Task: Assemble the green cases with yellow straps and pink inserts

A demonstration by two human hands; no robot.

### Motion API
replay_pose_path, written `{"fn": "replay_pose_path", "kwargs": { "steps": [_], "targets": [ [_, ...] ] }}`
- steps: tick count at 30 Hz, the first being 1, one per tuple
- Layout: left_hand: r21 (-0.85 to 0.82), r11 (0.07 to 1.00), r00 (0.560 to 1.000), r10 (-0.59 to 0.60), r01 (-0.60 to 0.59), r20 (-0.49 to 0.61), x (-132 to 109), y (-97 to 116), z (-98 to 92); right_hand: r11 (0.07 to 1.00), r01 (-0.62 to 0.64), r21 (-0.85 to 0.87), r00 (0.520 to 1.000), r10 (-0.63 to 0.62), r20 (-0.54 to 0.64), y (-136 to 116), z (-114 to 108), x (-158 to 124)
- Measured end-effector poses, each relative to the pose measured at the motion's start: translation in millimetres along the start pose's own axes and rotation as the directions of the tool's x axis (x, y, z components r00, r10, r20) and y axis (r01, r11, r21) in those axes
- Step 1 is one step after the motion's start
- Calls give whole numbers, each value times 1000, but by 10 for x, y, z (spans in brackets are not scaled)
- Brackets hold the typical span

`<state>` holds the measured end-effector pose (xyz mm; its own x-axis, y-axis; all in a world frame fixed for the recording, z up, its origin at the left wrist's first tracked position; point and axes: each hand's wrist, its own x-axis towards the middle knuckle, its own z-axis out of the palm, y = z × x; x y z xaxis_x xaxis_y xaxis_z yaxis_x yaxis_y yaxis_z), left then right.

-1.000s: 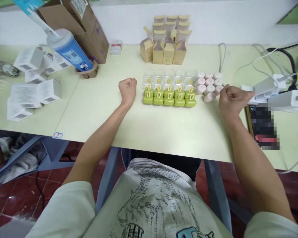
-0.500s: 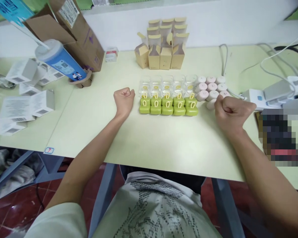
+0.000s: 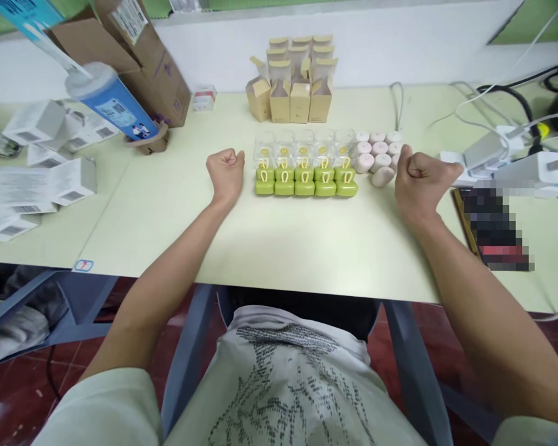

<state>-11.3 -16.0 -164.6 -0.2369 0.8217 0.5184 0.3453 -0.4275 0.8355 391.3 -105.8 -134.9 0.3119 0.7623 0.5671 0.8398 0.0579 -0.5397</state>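
My left hand (image 3: 225, 173) is a closed fist resting on the pale table (image 3: 279, 241), just left of two rows of green cases with yellow loops (image 3: 305, 182). Behind those stand several clear lids (image 3: 302, 147). My right hand (image 3: 419, 181) is also a fist with nothing visible in it, held right of a cluster of pale pink rounded pieces (image 3: 376, 152) and partly covering the nearest ones. Several open tan cartons (image 3: 291, 83) stand farther back by the wall.
A brown cardboard box (image 3: 134, 49) and a tilted blue tube on a holder (image 3: 109, 99) sit at the back left. White printed boxes and leaflets (image 3: 37, 173) lie at the left. Power strips and cables (image 3: 502, 155) crowd the right.
Both fists have stayed closed beside the rows. The camera shifted a little, and my right fist sits slightly higher than half a second ago.
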Motion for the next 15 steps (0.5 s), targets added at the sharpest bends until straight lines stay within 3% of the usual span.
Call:
{"fn": "replay_pose_path", "kwargs": {
  "steps": [5, 9, 15],
  "targets": [
    [19, 999, 999, 34, -33, -27, -30, -13, 10, 981, 193, 34, 977, -195, 89, -23, 11, -11],
    [3, 1000, 999, 18, -18, -30, -29, -21, 7, 987, 159, 8, 977, -158, 143, -78, 11, -39],
    [-121, 993, 1000, -3, 5, 19, 21, -111, 19, 994, 105, -24, 992, -103, 75, -172, -47, -64]
  ]
}}
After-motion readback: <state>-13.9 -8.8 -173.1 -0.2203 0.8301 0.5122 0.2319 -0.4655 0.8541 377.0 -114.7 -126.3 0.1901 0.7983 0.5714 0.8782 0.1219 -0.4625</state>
